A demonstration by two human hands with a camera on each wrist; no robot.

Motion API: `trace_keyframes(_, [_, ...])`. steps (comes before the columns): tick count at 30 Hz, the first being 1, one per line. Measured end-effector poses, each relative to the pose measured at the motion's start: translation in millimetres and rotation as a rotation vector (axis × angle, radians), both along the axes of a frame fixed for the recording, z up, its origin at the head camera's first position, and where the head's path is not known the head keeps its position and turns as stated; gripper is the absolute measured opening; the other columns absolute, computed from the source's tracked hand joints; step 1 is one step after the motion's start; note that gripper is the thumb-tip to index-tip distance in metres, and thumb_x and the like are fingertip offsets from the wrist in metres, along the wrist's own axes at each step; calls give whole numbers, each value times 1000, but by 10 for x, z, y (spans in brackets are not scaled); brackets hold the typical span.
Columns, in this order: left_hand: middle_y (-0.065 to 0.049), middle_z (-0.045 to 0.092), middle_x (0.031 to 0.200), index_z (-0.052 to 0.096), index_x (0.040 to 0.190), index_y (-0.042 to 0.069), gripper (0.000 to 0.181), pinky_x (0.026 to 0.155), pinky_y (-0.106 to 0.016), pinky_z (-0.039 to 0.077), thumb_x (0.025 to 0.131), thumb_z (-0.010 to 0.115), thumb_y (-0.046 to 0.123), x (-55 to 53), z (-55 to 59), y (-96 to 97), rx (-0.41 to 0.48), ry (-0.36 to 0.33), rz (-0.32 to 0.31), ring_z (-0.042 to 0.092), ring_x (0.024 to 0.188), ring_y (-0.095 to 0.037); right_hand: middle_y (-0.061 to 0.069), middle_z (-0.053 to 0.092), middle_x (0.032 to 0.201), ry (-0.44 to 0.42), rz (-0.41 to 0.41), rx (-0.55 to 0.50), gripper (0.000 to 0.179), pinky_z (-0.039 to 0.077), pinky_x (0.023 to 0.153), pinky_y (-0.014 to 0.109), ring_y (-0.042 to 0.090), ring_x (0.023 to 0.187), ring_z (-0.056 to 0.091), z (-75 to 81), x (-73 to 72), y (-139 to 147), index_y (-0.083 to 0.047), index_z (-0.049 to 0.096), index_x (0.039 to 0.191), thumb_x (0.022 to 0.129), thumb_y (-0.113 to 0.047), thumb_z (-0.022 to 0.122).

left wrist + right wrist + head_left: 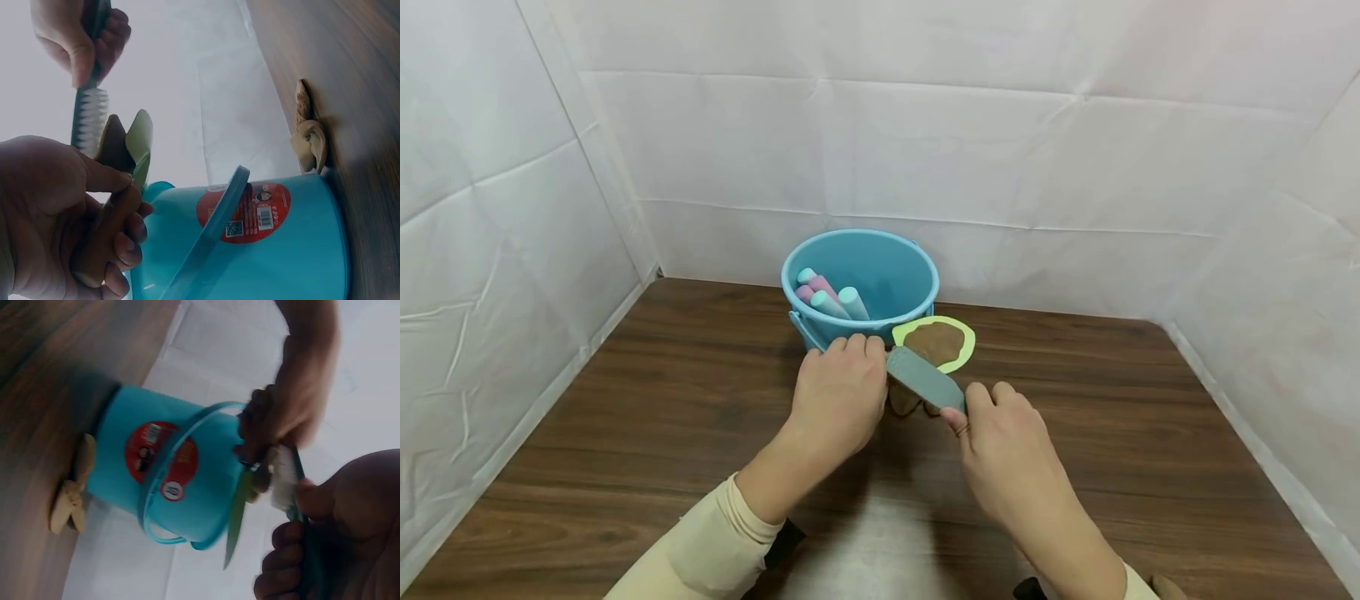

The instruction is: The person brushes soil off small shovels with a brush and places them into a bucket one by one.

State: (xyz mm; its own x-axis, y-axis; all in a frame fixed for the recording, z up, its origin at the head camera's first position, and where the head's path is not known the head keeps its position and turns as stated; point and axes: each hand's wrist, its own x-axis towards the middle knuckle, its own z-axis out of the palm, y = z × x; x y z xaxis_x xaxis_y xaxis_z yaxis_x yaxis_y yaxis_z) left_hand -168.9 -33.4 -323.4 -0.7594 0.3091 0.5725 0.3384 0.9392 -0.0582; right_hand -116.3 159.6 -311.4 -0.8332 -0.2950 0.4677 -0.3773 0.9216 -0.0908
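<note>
My left hand [842, 392] curls its fingers round the rounded body of a brown object [105, 240]. Its far end spreads into a brown flap and a yellow-green leaf-shaped piece [140, 139]; from the head view this end looks like a brown oval with a yellow-green rim [964, 357]. My right hand [1009, 442] grips the handle of a brush [927, 379] with a grey-green back and white bristles [94, 115]. The bristles face the brown object, right beside its flap and my left fingers. Both hands are raised in front of the blue bucket [287, 250].
The bucket stands near the back wall, its handle [164, 472] hanging on the near side. Thick pale-cyan and purple sticks [829, 303] lean inside it. A tan, bow-shaped thing [70, 500] lies on the wooden table [647, 400] beside the bucket. White sheeting encloses three sides.
</note>
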Motion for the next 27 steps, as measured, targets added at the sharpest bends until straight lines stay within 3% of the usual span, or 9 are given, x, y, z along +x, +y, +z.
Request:
trace_keyframes(3, [-5, 50, 68, 56, 82, 7, 17, 47, -34, 38, 94, 64, 17, 18, -3, 10, -2, 8, 0, 53, 60, -22, 6, 32, 65, 81, -44, 25, 41, 31, 52, 33, 20, 55, 31, -42, -33, -11, -7, 43, 73, 97, -32, 64])
trace_keyframes(7, [-6, 51, 68, 56, 81, 8, 23, 48, -34, 38, 96, 66, 22, 34, -20, 15, 4, 72, 12, 53, 60, -22, 9, 35, 64, 167, -96, 17, 40, 33, 51, 37, 24, 54, 36, -80, -128, 32, -4, 46, 73, 95, -29, 68])
trace_keyframes(13, [-6, 52, 69, 58, 82, 8, 32, 51, -35, 37, 97, 69, 34, 54, -38, 20, 10, 114, 45, 54, 63, -23, 20, 46, 72, 109, -228, -43, 35, 42, 56, 52, 42, 64, 51, -13, -346, 329, 5, 56, 87, 101, -28, 61])
trace_keyframes(16, [-6, 53, 70, 59, 83, 9, 31, 51, -34, 37, 97, 68, 35, 72, -59, 28, -1, 112, 52, 54, 64, -23, 23, 45, 72, 103, -268, -64, 38, 43, 57, 57, 48, 66, 53, 38, -399, 481, 8, 54, 86, 103, -26, 56])
trace_keyframes(22, [-6, 53, 71, 59, 84, 10, 27, 53, -36, 39, 98, 66, 32, 109, -80, 55, -29, 103, 63, 54, 65, -23, 16, 42, 71, 144, -182, -99, 37, 40, 54, 49, 36, 59, 46, 84, -210, 308, 4, 50, 84, 103, -27, 58])
trace_keyframes(27, [-6, 54, 72, 62, 88, 8, 18, 55, -37, 40, 98, 63, 23, 137, -76, 89, -61, 94, 71, 54, 66, -23, 8, 39, 67, 89, -75, -4, 36, 38, 53, 40, 25, 57, 40, -12, -55, 18, -2, 50, 80, 101, -31, 60])
